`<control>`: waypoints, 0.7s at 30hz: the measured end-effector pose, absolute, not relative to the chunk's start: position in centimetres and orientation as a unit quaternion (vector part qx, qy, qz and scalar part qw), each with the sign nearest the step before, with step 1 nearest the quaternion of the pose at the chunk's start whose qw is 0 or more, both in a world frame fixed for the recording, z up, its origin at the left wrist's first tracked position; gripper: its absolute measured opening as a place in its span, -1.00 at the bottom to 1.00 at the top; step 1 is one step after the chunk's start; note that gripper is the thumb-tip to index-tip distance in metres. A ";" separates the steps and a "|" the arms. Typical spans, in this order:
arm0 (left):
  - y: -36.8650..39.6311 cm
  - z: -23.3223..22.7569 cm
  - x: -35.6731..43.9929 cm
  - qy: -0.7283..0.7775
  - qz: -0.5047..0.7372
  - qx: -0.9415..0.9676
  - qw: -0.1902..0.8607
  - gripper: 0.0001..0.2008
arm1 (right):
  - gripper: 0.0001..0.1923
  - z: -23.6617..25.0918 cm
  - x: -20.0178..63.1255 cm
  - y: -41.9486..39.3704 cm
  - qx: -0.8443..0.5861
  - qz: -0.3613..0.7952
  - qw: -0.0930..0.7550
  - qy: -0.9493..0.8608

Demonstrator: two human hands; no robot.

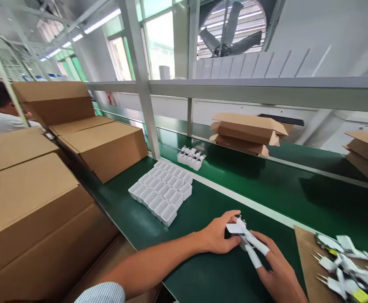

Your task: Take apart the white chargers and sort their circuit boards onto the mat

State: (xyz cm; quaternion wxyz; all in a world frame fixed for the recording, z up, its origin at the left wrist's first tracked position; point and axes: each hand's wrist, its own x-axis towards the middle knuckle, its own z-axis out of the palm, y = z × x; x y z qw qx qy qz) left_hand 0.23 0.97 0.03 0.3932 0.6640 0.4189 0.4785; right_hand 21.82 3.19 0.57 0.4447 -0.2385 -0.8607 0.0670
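Observation:
In front of me, over the green worktop, my left hand [217, 235] is closed around a small white plug [236, 227] with metal pins and a flat white part. My right hand [278, 267] meets it from the right, its fingers wearing white finger covers and pinching the near end. My fingers hide part of the plug. Farther left stands a block of small open white boxes [160, 189], set in rows. A short row of similar white boxes [189, 161] behind it holds several white pieces with pins. At lower right, several white plugs [344, 265] lie in a pile.
Brown cardboard [305, 248] lies under the pile. Large cartons [114, 145] line the left side, and folded cartons [247, 132] rest on the far green surface. A grey metal post [144, 92] and a horizontal rail [266, 92] cross the bench. A person [5, 111] sits far left.

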 end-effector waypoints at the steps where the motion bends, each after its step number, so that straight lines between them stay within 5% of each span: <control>1: 0.8 0.3 0.2 0.417 0.484 0.653 0.407 -0.24 | -0.37 0.9 21.6 3.1 -0.235 0.061 0.433 -0.868; 4: 0.5 0.7 0.0 0.420 0.503 0.613 0.440 -0.28 | -0.46 1.7 20.8 3.1 -0.235 0.060 0.384 -0.891; 9: 0.7 0.6 -0.2 0.430 0.506 0.611 0.431 -0.24 | -0.60 1.8 19.8 2.8 -0.260 0.070 0.421 -0.866; 21: 0.6 -0.1 0.1 0.421 0.518 0.662 0.341 -0.21 | -0.65 1.6 20.2 2.0 -0.297 0.138 0.416 -0.848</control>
